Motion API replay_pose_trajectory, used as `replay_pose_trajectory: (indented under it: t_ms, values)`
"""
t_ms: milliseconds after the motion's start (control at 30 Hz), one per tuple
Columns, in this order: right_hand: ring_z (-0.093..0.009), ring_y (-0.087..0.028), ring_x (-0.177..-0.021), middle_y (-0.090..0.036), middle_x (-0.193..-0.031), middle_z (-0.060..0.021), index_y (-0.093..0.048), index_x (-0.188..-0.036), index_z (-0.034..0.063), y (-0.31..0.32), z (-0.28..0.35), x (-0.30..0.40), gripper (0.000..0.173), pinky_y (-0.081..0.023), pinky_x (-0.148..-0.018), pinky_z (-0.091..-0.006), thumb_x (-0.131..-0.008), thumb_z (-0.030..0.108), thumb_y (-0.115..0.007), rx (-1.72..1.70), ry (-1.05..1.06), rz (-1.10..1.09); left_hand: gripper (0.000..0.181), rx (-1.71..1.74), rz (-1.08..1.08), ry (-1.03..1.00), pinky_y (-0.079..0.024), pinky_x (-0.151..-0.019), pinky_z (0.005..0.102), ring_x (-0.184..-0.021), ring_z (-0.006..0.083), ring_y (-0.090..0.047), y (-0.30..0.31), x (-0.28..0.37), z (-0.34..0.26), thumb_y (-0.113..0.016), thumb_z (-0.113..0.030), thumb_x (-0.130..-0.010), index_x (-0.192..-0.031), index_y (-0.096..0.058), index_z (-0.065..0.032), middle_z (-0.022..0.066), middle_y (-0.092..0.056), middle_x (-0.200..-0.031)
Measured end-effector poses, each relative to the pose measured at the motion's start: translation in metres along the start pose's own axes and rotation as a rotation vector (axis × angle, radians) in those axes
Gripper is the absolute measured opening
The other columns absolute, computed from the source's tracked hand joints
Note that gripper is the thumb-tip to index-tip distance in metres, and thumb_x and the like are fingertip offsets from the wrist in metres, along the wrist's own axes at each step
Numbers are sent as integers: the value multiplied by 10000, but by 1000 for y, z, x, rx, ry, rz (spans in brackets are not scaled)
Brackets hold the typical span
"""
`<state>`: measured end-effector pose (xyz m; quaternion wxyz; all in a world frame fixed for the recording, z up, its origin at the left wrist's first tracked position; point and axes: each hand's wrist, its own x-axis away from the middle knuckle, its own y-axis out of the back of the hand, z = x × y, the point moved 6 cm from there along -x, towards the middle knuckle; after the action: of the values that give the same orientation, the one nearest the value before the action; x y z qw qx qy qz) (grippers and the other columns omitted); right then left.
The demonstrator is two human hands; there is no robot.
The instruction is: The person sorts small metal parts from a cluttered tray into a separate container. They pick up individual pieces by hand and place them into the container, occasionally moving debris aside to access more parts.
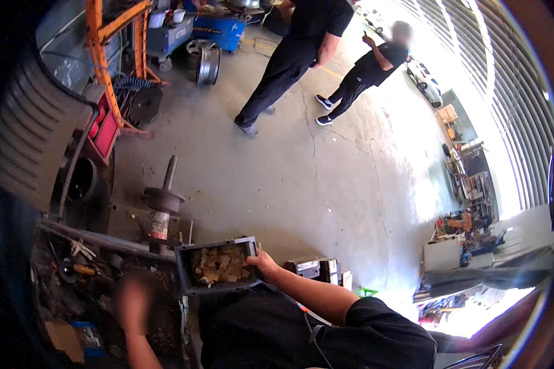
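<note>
My right hand (264, 266) grips the right end of a grey plastic tray (216, 291). Inside it lie many small tan and brown pieces (221, 263), of a material I cannot make out. My left hand (136, 300) hangs over a dark, cluttered worktop (106, 318); a blur covers its fingers, so what it touches or holds is hidden. About it on the worktop are a pale metal tool (83, 249), a tool with an orange handle (83, 269), a piece of brown cardboard (64, 341) and a blue-and-white packet (90, 339).
Beyond the worktop, a metal shaft with a flange (164, 200) sticks up, apparently a wheel balancer's. A ribbed guard (27, 143) stands left. Black boxes (311, 268) sit on the floor beyond my right arm. Two people (286, 69) (364, 69) stand ahead, near a wheel rim (207, 64).
</note>
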<state>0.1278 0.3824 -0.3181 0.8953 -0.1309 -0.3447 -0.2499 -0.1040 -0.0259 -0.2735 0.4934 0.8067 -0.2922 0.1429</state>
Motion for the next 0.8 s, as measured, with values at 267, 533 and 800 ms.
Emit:
replay_pose_trajectory:
  t_ms: [267, 533, 800]
  values:
    - [-222, -627, -859, -647, -955, -89, -624, -1137, 38, -4, -4, -6, 330, -535, -750, -394, -836, 145, -705, -23, 19, -20, 460, 491, 19, 145, -557, -972, 482, -1199, 366, -646, -31, -20, 55, -553, -286, -1102, -1462, -554, 0, 166, -616, -1451]
    - [-328, -715, -892, -721, -1024, -170, -671, -1164, -40, -23, -24, -16, 411, -602, -840, -469, -812, 171, -682, -98, -97, 25, 199, 140, -311, -525, -580, -898, 417, -1059, 324, -706, 8, 65, -114, -725, -104, -962, -1156, -754, -66, 127, -721, -1163]
    - [-269, -645, -882, -658, -1026, -115, -608, -1199, -13, -47, 1, 12, 451, -549, -793, -419, -795, 179, -669, -103, -102, 85, 281, 436, -283, -549, -589, -928, 431, -1101, 335, -708, -38, 61, -110, -662, -133, -1022, -1295, -709, -85, 143, -727, -1221]
